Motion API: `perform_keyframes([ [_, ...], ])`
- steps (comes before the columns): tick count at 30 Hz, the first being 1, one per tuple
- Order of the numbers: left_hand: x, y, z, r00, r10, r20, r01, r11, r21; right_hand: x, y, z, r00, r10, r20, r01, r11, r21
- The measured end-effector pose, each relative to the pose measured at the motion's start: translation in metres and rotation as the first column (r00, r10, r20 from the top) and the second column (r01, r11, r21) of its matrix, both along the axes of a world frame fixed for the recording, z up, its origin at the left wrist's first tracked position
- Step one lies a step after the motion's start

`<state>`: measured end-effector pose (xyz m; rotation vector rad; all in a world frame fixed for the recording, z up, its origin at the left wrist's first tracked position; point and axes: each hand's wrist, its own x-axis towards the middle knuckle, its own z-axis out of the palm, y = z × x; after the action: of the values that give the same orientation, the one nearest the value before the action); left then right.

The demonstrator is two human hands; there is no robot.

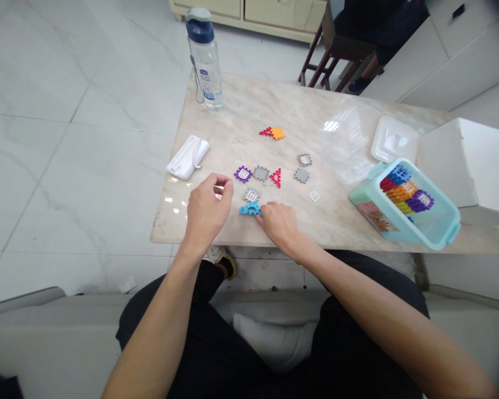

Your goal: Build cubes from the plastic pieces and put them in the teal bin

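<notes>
My right hand (279,223) is low at the table's near edge, its fingers closed on the right end of a light blue triangular interlocking building tile (249,208). To its left, my left hand (208,206) hovers with curled fingers, thumb and index close together; whether anything small sits between them is hidden. Just beyond the blue tile lies a grey tile with a white window insert (251,195). Farther out, a purple window tile (243,174), a plain grey tile (261,173) and a red triangular tile (275,178) form a row.
A red-and-orange pair of tiles (278,133), two grey tiles (301,175) and a white window insert (314,196) lie on the marble table (233,122). A teal bin (368,202) of tiles stands right, near a clear lid (395,138). Left are a bottle (205,66) and white packet (188,157).
</notes>
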<state>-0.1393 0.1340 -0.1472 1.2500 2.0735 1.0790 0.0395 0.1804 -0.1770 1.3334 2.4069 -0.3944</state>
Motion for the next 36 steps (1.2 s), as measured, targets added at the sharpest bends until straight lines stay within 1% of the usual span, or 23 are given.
perform_keyframes([
  [10, -0.004, -0.005, 0.000, 1.000, -0.004, 0.011, 0.004, 1.000, 0.022, -0.005, 0.001, -0.002, 0.998, -0.010, 0.057, 0.010, 1.000, 0.003],
  [14, -0.001, -0.004, -0.002, 0.998, -0.046, 0.052, 0.045, 0.999, 0.022, -0.001, 0.005, -0.003, 0.999, 0.008, 0.053, -0.008, 1.000, -0.002],
  [18, -0.001, -0.002, -0.009, 0.995, -0.088, 0.057, 0.088, 0.996, 0.000, 0.013, 0.011, 0.005, 0.999, 0.030, 0.016, -0.030, 0.999, 0.018],
  [21, -0.005, 0.000, -0.017, 0.986, -0.151, 0.071, 0.153, 0.988, -0.027, 0.028, 0.015, 0.016, 0.989, 0.126, -0.083, -0.122, 0.991, 0.051],
  [22, -0.007, 0.000, -0.020, 0.977, -0.185, 0.109, 0.191, 0.981, -0.041, 0.034, 0.017, 0.020, 0.978, 0.170, -0.124, -0.162, 0.984, 0.069],
  [24, -0.008, 0.001, -0.024, 0.932, -0.262, 0.252, 0.288, 0.955, -0.073, 0.045, 0.019, 0.026, 0.951, 0.242, -0.191, -0.223, 0.968, 0.114],
  [26, -0.005, 0.001, -0.024, 0.869, -0.315, 0.382, 0.371, 0.925, -0.080, 0.054, 0.021, 0.031, 0.937, 0.266, -0.226, -0.231, 0.958, 0.170],
  [27, -0.001, 0.001, -0.024, 0.859, -0.326, 0.394, 0.383, 0.921, -0.072, 0.058, 0.023, 0.033, 0.938, 0.258, -0.229, -0.217, 0.957, 0.190],
  [28, 0.005, 0.001, -0.023, 0.871, -0.332, 0.362, 0.376, 0.925, -0.054, 0.062, 0.024, 0.034, 0.945, 0.239, -0.225, -0.195, 0.960, 0.201],
  [30, 0.018, 0.002, -0.022, 0.909, -0.359, 0.213, 0.364, 0.931, 0.017, 0.068, 0.027, 0.036, 0.965, 0.168, -0.200, -0.127, 0.971, 0.204],
  [31, 0.024, 0.003, -0.022, 0.914, -0.383, 0.131, 0.379, 0.924, 0.052, 0.070, 0.028, 0.037, 0.974, 0.128, -0.188, -0.090, 0.976, 0.198],
  [33, 0.036, 0.004, -0.023, 0.896, -0.445, 0.005, 0.443, 0.892, 0.088, 0.075, 0.030, 0.038, 0.983, 0.068, -0.172, -0.036, 0.982, 0.184],
  [34, 0.040, 0.005, -0.025, 0.885, -0.465, -0.034, 0.466, 0.880, 0.090, 0.076, 0.031, 0.040, 0.984, 0.049, -0.168, -0.019, 0.984, 0.175],
  [36, 0.044, 0.006, -0.027, 0.884, -0.462, -0.077, 0.467, 0.880, 0.082, 0.078, 0.031, 0.042, 0.986, 0.026, -0.166, 0.001, 0.987, 0.160],
])
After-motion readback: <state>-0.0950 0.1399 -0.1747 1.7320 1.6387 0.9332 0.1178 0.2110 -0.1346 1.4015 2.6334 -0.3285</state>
